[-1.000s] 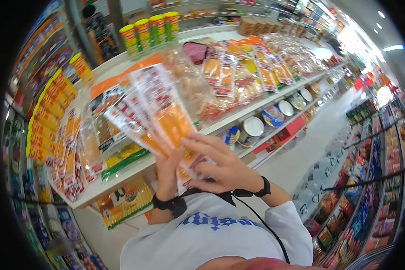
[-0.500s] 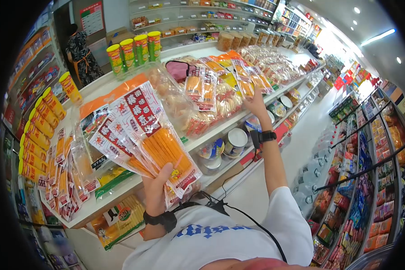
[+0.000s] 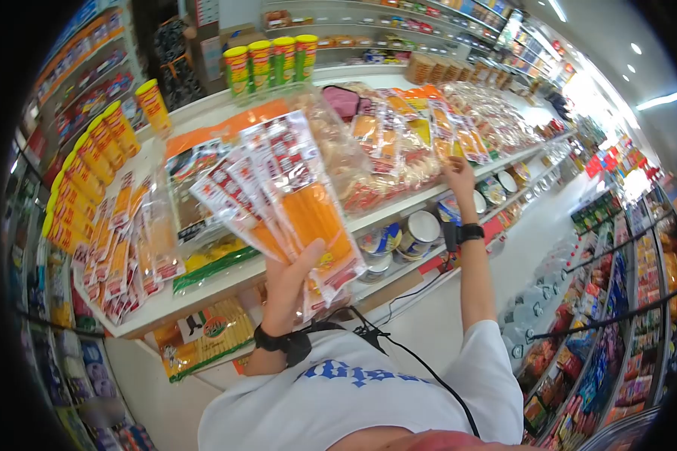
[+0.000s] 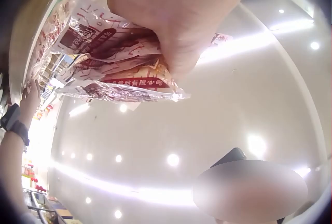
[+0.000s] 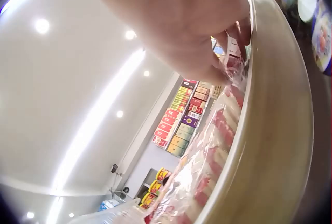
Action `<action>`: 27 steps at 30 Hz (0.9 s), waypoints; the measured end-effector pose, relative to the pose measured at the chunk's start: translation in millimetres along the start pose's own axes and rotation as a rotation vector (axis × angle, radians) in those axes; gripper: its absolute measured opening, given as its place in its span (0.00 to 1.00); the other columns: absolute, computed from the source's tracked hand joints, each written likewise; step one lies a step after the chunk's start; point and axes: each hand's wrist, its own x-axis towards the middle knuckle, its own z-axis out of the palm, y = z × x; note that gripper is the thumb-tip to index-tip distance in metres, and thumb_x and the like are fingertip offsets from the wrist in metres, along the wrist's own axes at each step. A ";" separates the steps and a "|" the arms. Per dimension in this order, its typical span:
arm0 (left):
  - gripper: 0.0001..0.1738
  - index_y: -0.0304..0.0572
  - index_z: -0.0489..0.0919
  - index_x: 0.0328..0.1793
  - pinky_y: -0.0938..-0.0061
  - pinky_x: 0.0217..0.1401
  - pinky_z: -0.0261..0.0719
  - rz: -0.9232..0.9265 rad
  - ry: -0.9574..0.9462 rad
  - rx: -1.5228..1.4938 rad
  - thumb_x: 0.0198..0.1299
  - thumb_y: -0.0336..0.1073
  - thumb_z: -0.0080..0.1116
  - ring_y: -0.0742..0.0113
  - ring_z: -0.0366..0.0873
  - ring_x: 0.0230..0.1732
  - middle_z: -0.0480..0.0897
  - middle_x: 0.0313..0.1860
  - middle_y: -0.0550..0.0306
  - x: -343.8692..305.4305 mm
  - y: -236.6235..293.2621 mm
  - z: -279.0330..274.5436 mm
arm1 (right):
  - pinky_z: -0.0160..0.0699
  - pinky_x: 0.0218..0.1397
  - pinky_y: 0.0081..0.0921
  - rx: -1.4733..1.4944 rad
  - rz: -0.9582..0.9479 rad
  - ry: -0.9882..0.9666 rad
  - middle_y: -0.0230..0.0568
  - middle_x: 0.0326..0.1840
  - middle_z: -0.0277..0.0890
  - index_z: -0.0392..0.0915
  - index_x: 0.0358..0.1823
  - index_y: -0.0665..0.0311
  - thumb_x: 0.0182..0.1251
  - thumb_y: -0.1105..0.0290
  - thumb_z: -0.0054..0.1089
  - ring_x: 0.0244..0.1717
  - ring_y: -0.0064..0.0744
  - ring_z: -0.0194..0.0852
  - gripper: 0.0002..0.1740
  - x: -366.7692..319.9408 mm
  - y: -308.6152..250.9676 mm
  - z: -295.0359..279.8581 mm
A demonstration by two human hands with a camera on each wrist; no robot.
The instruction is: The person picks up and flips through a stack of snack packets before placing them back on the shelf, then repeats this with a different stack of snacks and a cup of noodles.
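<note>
My left hand (image 3: 287, 284) grips a fan of several clear packets of orange stick snacks (image 3: 312, 214), thumb across the front one. These packets have white tops with dark red lettering and tilt up over the counter's near edge. In the left wrist view the packets (image 4: 116, 68) hang from the hand (image 4: 171, 11). Out to the right, my right hand (image 3: 459, 177) is at the counter edge, its fingers on the lower end of another orange stick packet (image 3: 443, 134). The right wrist view shows thumb and curled fingers pinching the wrapper (image 5: 235, 53).
On the white counter (image 3: 203, 274) lie bagged pink-and-white snacks (image 3: 410, 173), a pink pouch (image 3: 341, 102) and a pile of stick packets (image 3: 116, 263). Yellow canisters (image 3: 75, 197) line the left, green ones (image 3: 283, 59) the back. Tubs (image 3: 421, 225) stand on a shelf below.
My right hand has left the fanned packets and reached right to a packet on the counter. The left hand has kept its grip on the fan throughout.
</note>
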 end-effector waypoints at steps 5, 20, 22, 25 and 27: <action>0.34 0.34 0.67 0.74 0.69 0.67 0.77 0.034 -0.006 -0.011 0.63 0.27 0.68 0.65 0.79 0.63 0.79 0.64 0.52 4.7 -1.1 -10.7 | 0.81 0.55 0.28 0.220 -0.057 0.161 0.45 0.53 0.86 0.84 0.57 0.67 0.68 0.72 0.63 0.50 0.32 0.84 0.18 -7.8 -29.4 -12.1; 0.37 0.35 0.63 0.76 0.67 0.69 0.76 -0.046 0.050 -0.061 0.63 0.26 0.67 0.63 0.78 0.64 0.76 0.67 0.52 12.9 -20.4 -2.6 | 0.77 0.57 0.27 0.538 -0.517 -0.534 0.43 0.54 0.78 0.81 0.57 0.65 0.64 0.80 0.68 0.55 0.36 0.78 0.20 -186.8 -308.6 -60.9; 0.38 0.36 0.62 0.76 0.67 0.69 0.77 0.018 0.064 -0.009 0.62 0.27 0.67 0.63 0.77 0.65 0.76 0.67 0.52 12.6 -27.1 -2.8 | 0.77 0.56 0.27 0.597 -0.494 -0.612 0.44 0.54 0.77 0.80 0.60 0.65 0.62 0.77 0.71 0.55 0.37 0.78 0.23 -194.6 -312.6 -55.8; 0.37 0.35 0.63 0.75 0.67 0.68 0.77 0.013 0.064 -0.055 0.62 0.29 0.68 0.62 0.77 0.66 0.74 0.68 0.52 14.1 -43.2 -16.0 | 0.76 0.62 0.31 0.508 -0.458 -0.472 0.48 0.61 0.76 0.73 0.69 0.65 0.62 0.72 0.73 0.63 0.39 0.75 0.33 -197.3 -306.7 -40.9; 0.36 0.35 0.64 0.75 0.67 0.68 0.77 -0.027 0.073 -0.063 0.62 0.29 0.68 0.62 0.77 0.65 0.75 0.68 0.51 14.2 -45.3 -21.5 | 0.72 0.68 0.33 0.833 -0.205 -0.567 0.49 0.67 0.72 0.64 0.75 0.67 0.66 0.70 0.70 0.70 0.38 0.70 0.38 -202.5 -325.1 -35.6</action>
